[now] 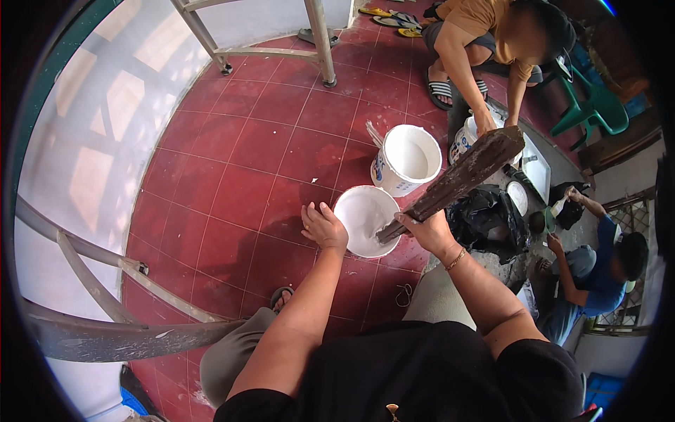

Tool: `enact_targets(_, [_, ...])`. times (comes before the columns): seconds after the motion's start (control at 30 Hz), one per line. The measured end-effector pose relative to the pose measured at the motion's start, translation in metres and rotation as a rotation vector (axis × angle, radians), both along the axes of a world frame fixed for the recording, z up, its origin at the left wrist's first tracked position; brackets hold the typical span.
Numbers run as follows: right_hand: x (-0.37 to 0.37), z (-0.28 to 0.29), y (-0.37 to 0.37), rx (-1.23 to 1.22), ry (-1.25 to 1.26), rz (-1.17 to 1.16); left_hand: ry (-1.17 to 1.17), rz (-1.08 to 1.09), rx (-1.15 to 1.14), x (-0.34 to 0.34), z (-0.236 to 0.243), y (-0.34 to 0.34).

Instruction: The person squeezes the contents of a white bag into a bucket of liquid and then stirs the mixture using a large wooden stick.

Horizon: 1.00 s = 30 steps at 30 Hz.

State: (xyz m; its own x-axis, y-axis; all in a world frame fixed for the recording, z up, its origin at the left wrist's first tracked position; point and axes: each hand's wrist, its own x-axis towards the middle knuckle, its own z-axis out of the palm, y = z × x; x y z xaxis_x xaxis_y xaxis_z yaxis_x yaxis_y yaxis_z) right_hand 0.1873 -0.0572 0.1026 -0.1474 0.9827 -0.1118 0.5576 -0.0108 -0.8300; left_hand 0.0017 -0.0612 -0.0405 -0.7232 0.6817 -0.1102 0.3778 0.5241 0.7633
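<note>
My right hand point(429, 233) is closed around a rough, dark brown wooden plank point(460, 174). The plank slants up to the right, and its lower end dips into a white bucket point(337, 204) of white paint-like liquid point(362, 214). Against the left side of that bucket lies my left hand point(325, 226), its fingers stretched out and a ring on one of them. Just behind stands a second white bucket point(397, 184), which also has white liquid inside.
Metal ladder-like frames stand at the far side point(322, 42) and left point(126, 337). A person in a tan shirt point(467, 17) crouches beyond, hands by another bucket point(464, 137). Right are a black plastic bag point(492, 218), a person in blue point(605, 274) and a green chair point(590, 105).
</note>
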Motion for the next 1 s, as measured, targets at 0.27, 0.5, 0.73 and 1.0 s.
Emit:
enact_targets(0.27, [-0.019,-0.034,0.009,0.005,0.23,-0.03,-0.004,0.0,0.011,0.003,-0.001,0.002])
enact_targets(0.5, [0.013,-0.021,-0.004,0.32,-0.185,0.089,0.008,0.009,0.017,0.002,-0.004,0.001])
enact_targets(0.73, [-0.019,-0.027,-0.006,-0.096,0.347,-0.061,0.009,0.009,0.028,0.005,-0.002,0.002])
enact_targets(1.0, [0.012,-0.012,0.006,0.284,-0.271,0.083,0.016,0.022,0.016,0.003,-0.003,0.0])
